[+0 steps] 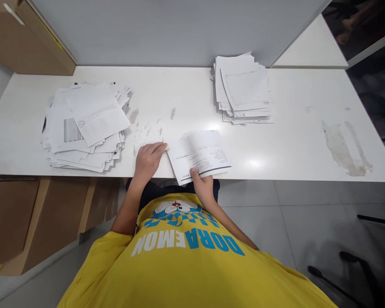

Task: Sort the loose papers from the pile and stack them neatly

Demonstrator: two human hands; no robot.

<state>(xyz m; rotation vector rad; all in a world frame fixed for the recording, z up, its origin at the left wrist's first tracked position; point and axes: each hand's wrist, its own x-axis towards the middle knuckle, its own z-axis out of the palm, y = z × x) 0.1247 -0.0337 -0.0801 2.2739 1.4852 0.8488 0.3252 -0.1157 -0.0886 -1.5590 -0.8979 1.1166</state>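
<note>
A printed sheet of paper (200,149) lies tilted at the table's front edge, its lower corner sticking out past the edge. My right hand (203,186) grips its near edge, thumb on top and fingers hidden beneath. Just left of the sheet, my left hand (150,160) rests on the table with its fingers pressed together. At those fingertips a small pale yellowish piece (167,147) shows, touching or very near the sheet's left edge; its kind is too small to make out.
A broad, untidy paper pile (99,115) stands on the left of the white table (295,141). A neater paper stack (247,87) sits at the back right against the grey partition (173,34). Cardboard boxes (57,209) stand below on the left. Chair legs (336,282) are at lower right.
</note>
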